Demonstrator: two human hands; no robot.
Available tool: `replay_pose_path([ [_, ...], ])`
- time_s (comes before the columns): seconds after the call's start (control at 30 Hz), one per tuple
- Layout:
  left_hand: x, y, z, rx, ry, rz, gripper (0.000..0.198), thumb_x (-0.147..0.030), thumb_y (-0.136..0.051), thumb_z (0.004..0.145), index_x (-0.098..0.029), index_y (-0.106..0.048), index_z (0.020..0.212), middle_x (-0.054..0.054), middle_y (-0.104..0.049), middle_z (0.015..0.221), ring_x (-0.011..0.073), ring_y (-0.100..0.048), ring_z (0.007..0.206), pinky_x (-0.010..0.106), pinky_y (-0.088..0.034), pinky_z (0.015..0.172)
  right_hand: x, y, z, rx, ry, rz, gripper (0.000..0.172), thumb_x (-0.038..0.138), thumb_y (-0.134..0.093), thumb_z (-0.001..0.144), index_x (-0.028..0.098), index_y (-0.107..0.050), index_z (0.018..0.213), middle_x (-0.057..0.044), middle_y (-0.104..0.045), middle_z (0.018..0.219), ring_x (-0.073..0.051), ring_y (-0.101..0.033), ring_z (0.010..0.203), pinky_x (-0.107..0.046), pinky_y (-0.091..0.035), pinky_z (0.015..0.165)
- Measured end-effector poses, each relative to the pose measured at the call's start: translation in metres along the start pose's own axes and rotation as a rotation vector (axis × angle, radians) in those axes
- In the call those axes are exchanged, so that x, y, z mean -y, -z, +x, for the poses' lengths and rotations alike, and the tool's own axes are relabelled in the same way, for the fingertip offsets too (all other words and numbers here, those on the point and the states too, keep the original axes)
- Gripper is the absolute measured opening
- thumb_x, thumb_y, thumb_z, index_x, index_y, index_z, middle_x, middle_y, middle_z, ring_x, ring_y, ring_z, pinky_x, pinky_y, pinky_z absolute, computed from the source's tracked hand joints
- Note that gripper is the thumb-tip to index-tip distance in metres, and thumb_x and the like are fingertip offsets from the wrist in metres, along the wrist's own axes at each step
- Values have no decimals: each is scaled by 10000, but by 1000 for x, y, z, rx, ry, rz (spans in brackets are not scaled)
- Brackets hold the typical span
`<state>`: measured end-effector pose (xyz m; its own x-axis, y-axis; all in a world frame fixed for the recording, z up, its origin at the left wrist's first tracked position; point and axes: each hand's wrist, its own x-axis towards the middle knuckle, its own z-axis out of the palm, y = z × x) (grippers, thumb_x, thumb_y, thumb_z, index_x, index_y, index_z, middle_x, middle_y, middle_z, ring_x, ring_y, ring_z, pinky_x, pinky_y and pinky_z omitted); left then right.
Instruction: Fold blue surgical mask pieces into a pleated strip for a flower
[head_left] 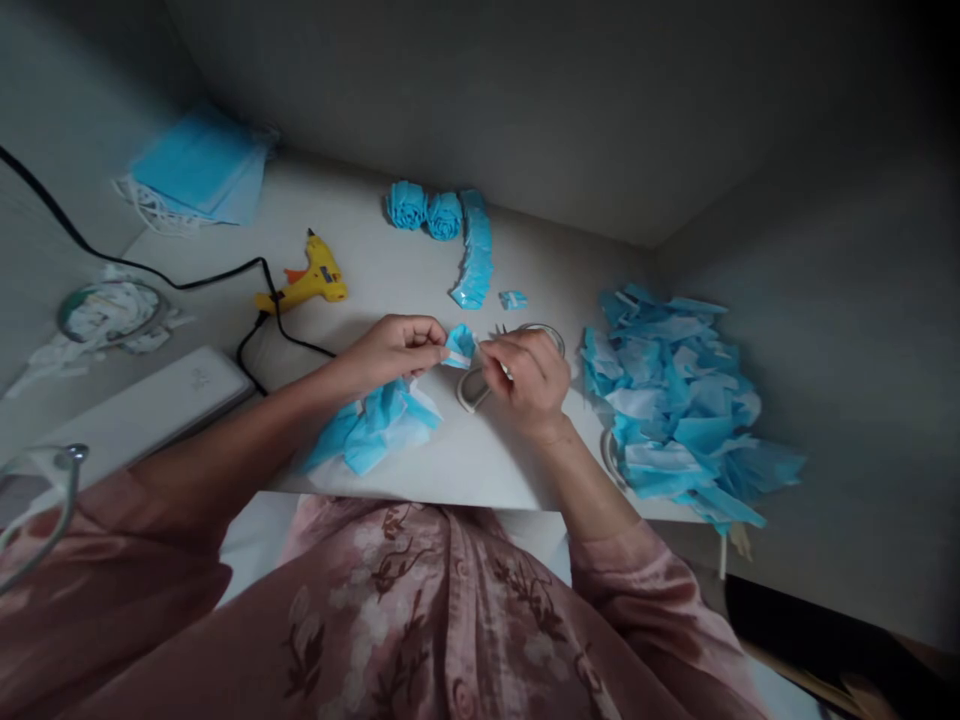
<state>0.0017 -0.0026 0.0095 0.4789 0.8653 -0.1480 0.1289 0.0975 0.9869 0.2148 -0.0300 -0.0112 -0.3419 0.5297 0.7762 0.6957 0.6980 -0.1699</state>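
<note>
My left hand (409, 350) pinches a small folded piece of blue mask fabric (460, 346) with a white strip along it. Just to its right, my right hand (526, 375) has thumb and forefinger pressed together close to the piece's edge; a tiny white bit shows at the fingertips, too small to name. Scissors (472, 388) with pale handles lie on the table, partly hidden under my right hand. Below my left hand is a loose bunch of blue and white fabric pieces (375, 425). Another small folded blue piece (514, 299) lies a little beyond my right hand.
Two blue fabric rosettes (424, 210) and a pleated blue strip (475, 250) lie at the back. Left are a yellow glue gun (311, 277) with a black cord, stacked masks (196, 165), a white power bank (150, 415) and white scraps (112, 310). A blue fabric pile (675, 400) covers the right.
</note>
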Motion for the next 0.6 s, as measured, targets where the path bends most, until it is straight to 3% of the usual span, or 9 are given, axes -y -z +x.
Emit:
replay_pose_path([
  [0.2,-1,1,0,1,-14,-6,157,-297,-681,753,-178,-580,735,-55,-485,548,69,-419,486,194,-330,468,0,-1,0,28,-13,-51,159,243,-547,975,283,-695,937,-42,-732,842,-194,-655,777,-381,-519,741],
  [0.6,6,2,4,11,-41,-26,195,-318,-699,744,-165,-578,742,-56,-509,564,55,-425,489,174,-336,457,2,-5,5,-70,118,-85,110,121,-637,926,222,-644,970,-26,-714,810,-161,-642,777,-301,-507,699],
])
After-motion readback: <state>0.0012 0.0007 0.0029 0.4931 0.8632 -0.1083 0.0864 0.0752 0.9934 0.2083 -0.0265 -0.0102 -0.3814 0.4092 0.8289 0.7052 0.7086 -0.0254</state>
